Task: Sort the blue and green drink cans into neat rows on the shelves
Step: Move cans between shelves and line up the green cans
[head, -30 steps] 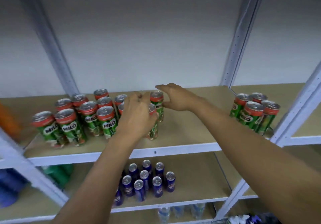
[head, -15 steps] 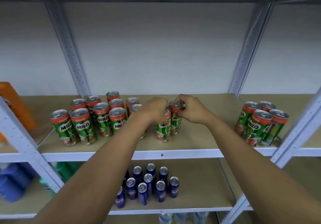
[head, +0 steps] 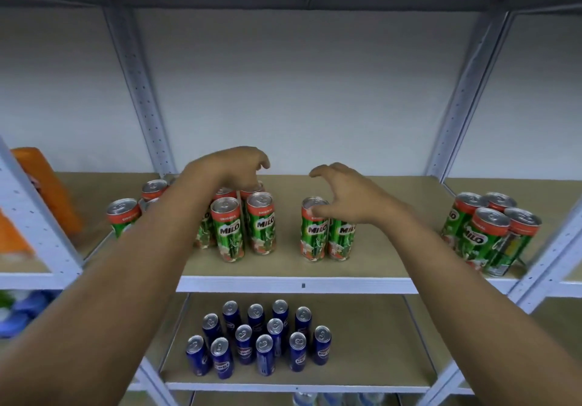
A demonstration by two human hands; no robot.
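Green Milo cans (head: 227, 230) stand in a cluster on the middle shelf (head: 296, 283), partly hidden by my left forearm. A separate pair of green cans (head: 313, 236) stands just to their right. My left hand (head: 231, 168) hovers over the cluster's back cans, fingers hanging curved toward their tops, gripping nothing I can see. My right hand (head: 345, 196) is spread above the pair, its fingertips at the tops of the cans. Several blue cans (head: 264, 344) stand in loose rows on the shelf below.
A tight group of green cans (head: 483, 237) stands at the shelf's right end against a grey upright (head: 554, 257). An orange pack (head: 47, 191) leans in the left bay. Bare shelf board lies between the pair and the right group. Bottles show on the lowest shelf (head: 315, 399).
Both hands gripped the two cans half a second ago. Now the pair stands on the shelf by itself, my left hand has moved left over the cluster, and my right hand has opened.
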